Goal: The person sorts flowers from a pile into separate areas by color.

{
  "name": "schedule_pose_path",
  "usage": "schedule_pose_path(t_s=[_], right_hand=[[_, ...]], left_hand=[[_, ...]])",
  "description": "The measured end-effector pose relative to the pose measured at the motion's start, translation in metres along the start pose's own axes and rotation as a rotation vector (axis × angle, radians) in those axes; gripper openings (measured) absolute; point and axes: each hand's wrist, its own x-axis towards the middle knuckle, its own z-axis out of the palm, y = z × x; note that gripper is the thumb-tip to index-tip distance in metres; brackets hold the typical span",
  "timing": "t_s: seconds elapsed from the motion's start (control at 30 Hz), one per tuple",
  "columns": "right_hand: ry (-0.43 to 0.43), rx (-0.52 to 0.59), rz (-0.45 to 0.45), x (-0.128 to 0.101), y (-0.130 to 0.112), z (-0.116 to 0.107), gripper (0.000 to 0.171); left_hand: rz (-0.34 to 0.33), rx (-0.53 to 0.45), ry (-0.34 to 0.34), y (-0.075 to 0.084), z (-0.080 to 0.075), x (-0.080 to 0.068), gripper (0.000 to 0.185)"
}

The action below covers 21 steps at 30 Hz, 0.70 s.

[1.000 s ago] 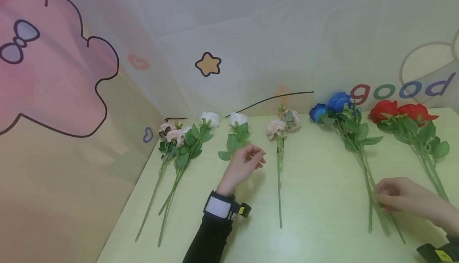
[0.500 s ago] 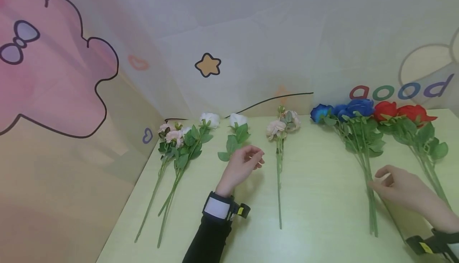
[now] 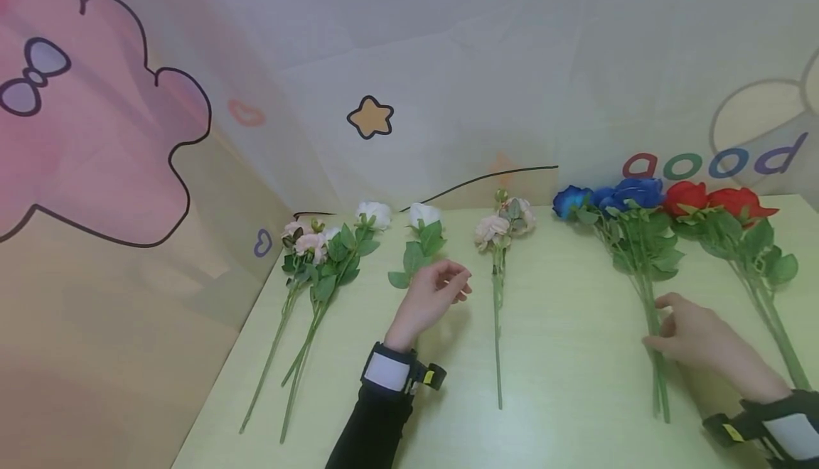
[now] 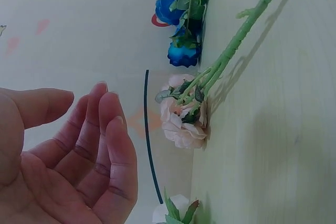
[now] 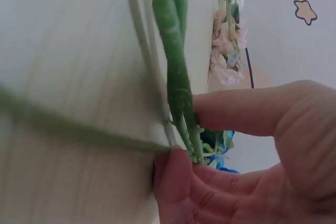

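Observation:
Blue roses [image 3: 614,195] lie on the pale green table [image 3: 576,384], their heads right against the red roses [image 3: 716,199]. My right hand [image 3: 659,323] rests over the blue roses' stems [image 3: 654,391]. The right wrist view shows my thumb and a fingertip pinching those green stems [image 5: 168,51] at my right hand [image 5: 184,145]. My left hand [image 3: 457,284] hovers, loosely curled and holding nothing, over the leaves of a white rose [image 3: 424,213]. In the left wrist view my left hand [image 4: 100,108] shows a bare palm, with a peach rose [image 4: 184,124] beyond it.
Single stems lie side by side across the table: a pink cluster [image 3: 307,238], a second white rose [image 3: 376,213], a peach rose [image 3: 502,224]. A printed cloth backdrop [image 3: 448,64] closes the back and left. The table's left edge runs diagonally near the pink cluster.
The blue roses swung so their heads now lie beside the red ones and the stems lie straighter. My right hand slid left and up along those stems. The left hand stayed put.

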Motion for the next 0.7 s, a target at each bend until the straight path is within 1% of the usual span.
schedule_pose_path(t_s=[0.23,0.53,0.7], right_hand=[[0.026,-0.007,-0.066,0.003,-0.008,0.005,0.064],[0.005,0.034,-0.023,0.008,-0.015,0.008,0.071],[0.024,0.045,0.003,0.007,-0.014,0.005,0.075]], left_hand=[[-0.009,-0.001,0.003,0.001,-0.001,-0.001,0.026],[-0.005,-0.002,0.004,0.001,-0.001,-0.001,0.026],[0.000,0.001,0.006,0.002,-0.002,-0.002,0.027]])
